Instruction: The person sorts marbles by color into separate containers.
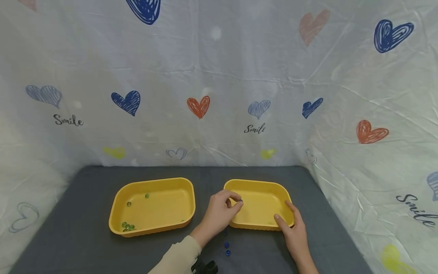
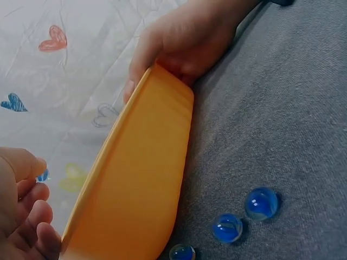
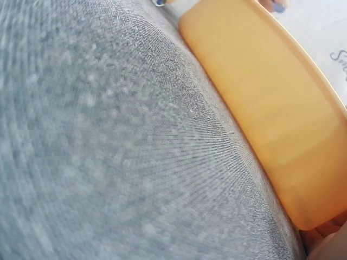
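A blue marble [image 2: 43, 175] is pinched between the thumb and forefinger of my left hand [image 1: 219, 211], above the left side of the right-hand yellow tray [image 1: 261, 205]. My right hand [image 1: 295, 232] grips that tray's near right corner, thumb over the rim and fingers along the outside. No marbles show on the tray's visible floor. On the cloth before its near left corner lie blue marbles in a row, the larger-looking one [image 2: 262, 203] nearest me, another marble [image 2: 227, 227] beside it and a third marble [image 2: 182, 252] close to the tray.
To the left stands a second yellow tray [image 1: 161, 207], with several green marbles [image 1: 128, 227], most of them gathered in its near left corner. Both trays rest on a dark grey cloth-covered table [image 1: 208, 182]. A white curtain [image 1: 219, 76] printed with hearts hangs behind and at the sides.
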A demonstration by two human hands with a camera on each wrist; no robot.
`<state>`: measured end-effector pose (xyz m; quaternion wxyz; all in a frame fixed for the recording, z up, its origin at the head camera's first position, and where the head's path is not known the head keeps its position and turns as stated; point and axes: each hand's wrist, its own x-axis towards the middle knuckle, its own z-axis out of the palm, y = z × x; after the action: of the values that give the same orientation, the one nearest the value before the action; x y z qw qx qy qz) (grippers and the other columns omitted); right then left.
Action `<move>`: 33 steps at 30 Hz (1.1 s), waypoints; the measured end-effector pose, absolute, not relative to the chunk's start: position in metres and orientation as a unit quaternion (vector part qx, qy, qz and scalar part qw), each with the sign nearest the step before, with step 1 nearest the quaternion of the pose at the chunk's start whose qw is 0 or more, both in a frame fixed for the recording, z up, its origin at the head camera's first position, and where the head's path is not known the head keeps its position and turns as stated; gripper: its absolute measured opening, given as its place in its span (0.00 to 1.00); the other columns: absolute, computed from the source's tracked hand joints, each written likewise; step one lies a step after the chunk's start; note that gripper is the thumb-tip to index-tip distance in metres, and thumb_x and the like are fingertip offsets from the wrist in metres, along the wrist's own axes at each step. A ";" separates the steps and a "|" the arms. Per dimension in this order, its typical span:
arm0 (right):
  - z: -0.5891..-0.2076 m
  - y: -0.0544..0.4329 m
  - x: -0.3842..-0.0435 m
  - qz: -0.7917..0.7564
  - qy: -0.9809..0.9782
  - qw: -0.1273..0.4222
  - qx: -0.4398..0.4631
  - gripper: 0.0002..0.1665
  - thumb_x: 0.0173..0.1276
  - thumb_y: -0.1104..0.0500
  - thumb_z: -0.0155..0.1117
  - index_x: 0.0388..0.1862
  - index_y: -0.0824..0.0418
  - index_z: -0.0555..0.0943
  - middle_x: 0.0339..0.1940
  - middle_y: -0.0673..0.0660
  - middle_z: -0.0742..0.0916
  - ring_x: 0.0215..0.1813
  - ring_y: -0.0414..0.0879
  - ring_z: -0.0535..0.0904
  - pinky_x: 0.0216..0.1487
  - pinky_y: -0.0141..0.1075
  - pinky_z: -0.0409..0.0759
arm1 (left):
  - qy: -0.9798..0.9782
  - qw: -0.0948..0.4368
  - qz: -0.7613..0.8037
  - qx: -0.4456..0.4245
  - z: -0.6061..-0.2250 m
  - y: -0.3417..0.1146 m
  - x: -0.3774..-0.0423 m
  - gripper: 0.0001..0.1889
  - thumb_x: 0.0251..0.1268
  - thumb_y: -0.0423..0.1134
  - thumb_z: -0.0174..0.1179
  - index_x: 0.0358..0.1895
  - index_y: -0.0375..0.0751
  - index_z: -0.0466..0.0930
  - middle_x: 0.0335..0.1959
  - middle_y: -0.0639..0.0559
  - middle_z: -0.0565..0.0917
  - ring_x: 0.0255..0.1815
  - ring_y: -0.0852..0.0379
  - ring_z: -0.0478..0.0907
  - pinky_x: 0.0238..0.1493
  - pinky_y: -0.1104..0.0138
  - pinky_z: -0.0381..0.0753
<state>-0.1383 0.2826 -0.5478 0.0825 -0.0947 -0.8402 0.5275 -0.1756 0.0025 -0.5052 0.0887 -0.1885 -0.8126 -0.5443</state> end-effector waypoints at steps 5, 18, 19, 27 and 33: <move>-0.546 0.281 -0.138 0.524 -0.842 0.079 -0.098 0.45 0.82 0.44 0.70 0.87 0.55 0.63 0.88 0.65 0.65 0.86 0.60 0.62 0.79 0.54 0.64 | -0.812 0.087 -0.549 -0.178 -0.505 0.001 -0.178 0.05 0.74 0.38 0.74 0.49 0.46 0.93 0.41 0.58 0.87 0.30 0.63 0.75 0.28 0.70 0.79; -0.544 0.281 -0.139 0.525 -0.842 0.080 -0.095 0.45 0.82 0.43 0.70 0.87 0.57 0.63 0.88 0.66 0.64 0.86 0.61 0.61 0.81 0.58 0.63 | -0.812 0.080 -0.553 -0.169 -0.505 -0.003 -0.177 0.06 0.75 0.36 0.73 0.49 0.41 0.92 0.41 0.58 0.86 0.30 0.62 0.75 0.29 0.70 0.79; -0.544 0.281 -0.140 0.526 -0.842 0.081 -0.093 0.45 0.82 0.43 0.70 0.87 0.57 0.63 0.87 0.66 0.65 0.86 0.61 0.61 0.81 0.58 0.63 | -0.812 0.081 -0.553 -0.169 -0.505 -0.003 -0.177 0.06 0.75 0.36 0.73 0.49 0.42 0.92 0.41 0.58 0.86 0.30 0.63 0.75 0.28 0.70 0.79; -0.544 0.282 -0.141 0.524 -0.842 0.084 -0.092 0.45 0.82 0.44 0.70 0.87 0.56 0.63 0.87 0.64 0.65 0.86 0.59 0.61 0.80 0.56 0.63 | -0.807 0.084 -0.557 -0.178 -0.504 -0.007 -0.174 0.04 0.76 0.36 0.71 0.49 0.44 0.92 0.41 0.58 0.86 0.28 0.63 0.75 0.27 0.69 0.79; -0.545 0.282 -0.138 0.529 -0.840 0.076 -0.094 0.46 0.82 0.42 0.70 0.87 0.56 0.63 0.88 0.65 0.64 0.86 0.61 0.61 0.81 0.58 0.63 | -0.805 0.082 -0.558 -0.184 -0.509 -0.015 -0.165 0.05 0.76 0.34 0.71 0.49 0.41 0.91 0.38 0.59 0.84 0.28 0.63 0.74 0.30 0.69 0.79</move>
<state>-0.1376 0.2823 -0.5452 0.0764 -0.0940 -0.8399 0.5291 -0.1651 -0.0149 -0.5095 0.0824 -0.1843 -0.8048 -0.5581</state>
